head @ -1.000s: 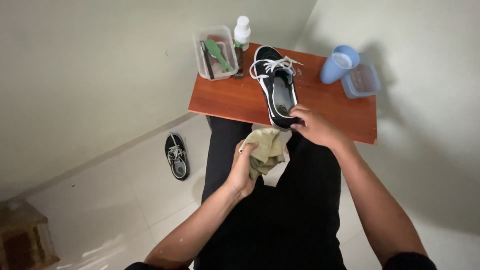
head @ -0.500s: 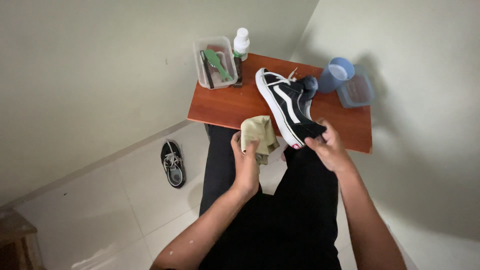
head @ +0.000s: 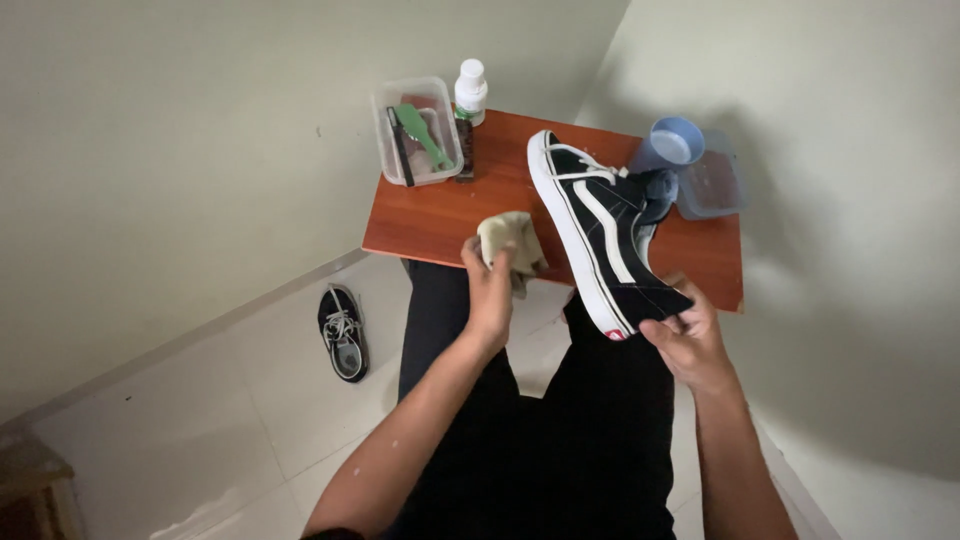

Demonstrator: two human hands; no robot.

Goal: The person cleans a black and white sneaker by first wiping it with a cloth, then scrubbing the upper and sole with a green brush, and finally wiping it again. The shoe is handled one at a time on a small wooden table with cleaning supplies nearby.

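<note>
My right hand [head: 685,335] grips the heel of a black sneaker [head: 598,225] with white sole and laces, tilted on its side above the small wooden table [head: 440,215]. My left hand [head: 490,285] holds a crumpled beige cloth [head: 510,243] just left of the shoe's sole, a little apart from it. My legs in black trousers are below both hands.
On the table stand a clear plastic box [head: 417,130] holding a green brush, a white bottle [head: 470,90], a blue cup [head: 668,148] and a clear container [head: 712,185]. The matching second sneaker [head: 343,333] lies on the tiled floor at the left. Walls close in on both sides.
The right hand has lifted the sneaker off the table and turned it on its side. The left hand with the cloth has risen toward the sole.
</note>
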